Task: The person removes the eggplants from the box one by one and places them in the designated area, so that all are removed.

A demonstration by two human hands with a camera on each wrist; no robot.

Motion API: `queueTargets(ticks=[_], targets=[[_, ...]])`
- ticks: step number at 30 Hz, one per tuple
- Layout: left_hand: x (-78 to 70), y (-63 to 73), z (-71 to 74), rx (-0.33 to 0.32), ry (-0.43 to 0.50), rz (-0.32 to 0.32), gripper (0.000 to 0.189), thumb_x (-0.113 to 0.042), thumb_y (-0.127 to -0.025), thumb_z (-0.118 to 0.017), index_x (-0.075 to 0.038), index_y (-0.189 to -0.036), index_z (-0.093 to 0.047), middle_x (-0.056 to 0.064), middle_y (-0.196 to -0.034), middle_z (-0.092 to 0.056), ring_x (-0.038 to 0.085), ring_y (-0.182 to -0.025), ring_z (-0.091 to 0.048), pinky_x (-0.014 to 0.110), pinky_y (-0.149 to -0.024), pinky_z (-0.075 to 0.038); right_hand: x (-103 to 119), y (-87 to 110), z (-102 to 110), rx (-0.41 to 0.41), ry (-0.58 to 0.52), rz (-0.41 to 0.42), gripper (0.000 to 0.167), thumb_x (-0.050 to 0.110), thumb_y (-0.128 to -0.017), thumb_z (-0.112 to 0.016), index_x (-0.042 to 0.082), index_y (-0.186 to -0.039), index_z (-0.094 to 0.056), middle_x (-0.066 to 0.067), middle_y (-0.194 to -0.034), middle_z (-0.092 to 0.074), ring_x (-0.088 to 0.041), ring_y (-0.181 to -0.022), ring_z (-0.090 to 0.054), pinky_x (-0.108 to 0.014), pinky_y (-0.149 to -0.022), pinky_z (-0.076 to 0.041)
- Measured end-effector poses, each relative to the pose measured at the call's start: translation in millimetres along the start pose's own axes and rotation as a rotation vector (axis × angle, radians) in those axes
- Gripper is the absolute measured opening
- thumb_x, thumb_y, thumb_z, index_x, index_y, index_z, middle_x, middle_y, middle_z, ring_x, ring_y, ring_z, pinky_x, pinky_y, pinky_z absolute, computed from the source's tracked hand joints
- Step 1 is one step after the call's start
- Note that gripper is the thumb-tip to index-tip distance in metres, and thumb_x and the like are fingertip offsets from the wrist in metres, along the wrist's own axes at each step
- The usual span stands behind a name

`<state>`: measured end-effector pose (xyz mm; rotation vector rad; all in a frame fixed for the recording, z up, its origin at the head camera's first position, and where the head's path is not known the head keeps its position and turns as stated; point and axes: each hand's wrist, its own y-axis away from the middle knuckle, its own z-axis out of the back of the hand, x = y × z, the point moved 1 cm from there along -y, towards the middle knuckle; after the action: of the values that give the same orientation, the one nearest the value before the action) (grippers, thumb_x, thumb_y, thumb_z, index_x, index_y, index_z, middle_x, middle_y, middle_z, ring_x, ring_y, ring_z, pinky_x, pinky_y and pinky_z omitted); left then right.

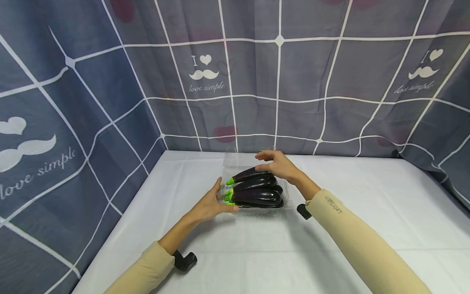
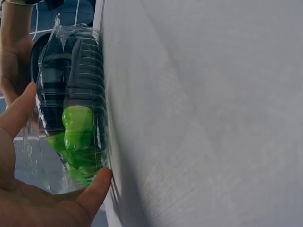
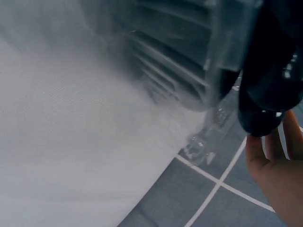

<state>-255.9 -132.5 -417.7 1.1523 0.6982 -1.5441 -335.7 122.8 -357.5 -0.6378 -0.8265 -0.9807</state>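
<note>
Several dark purple eggplants with bright green stem ends lie stacked in a clear ribbed plastic container. Their green ends point left. My left hand spreads around the container's left end, thumb along the near side and fingers at the far left corner. In the left wrist view, the fingertips rest against the clear wall near the green stems. My right hand is over the far right of the stack, thumb by the farthest eggplant. Seen from the right wrist, its fingers touch an eggplant's rounded end.
The container's clear lid stands raised behind the eggplants, close to the table's far edge. White cloth covers the table. A grey checked curtain hangs behind and along both sides.
</note>
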Motion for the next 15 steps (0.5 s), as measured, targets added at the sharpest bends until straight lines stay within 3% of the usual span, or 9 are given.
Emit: queueTargets(ticks=[15], targets=[[-0.5,1.5,-0.6,0.003,-0.003,0.008,0.122,-0.031,-0.078,-0.086,-0.011,-0.159,0.003,0.018,-0.162,-0.01,0.04,-0.143,-0.028,0.057,-0.102,-0.038,-12,-6.5,-10,0.034,-0.007,0.015,0.042,0.004,-0.088,-0.07,-0.006,-0.128,-0.061,-0.024,-0.127,-0.061,-0.036,-0.12,-0.057,-0.048,-0.103,-0.04]])
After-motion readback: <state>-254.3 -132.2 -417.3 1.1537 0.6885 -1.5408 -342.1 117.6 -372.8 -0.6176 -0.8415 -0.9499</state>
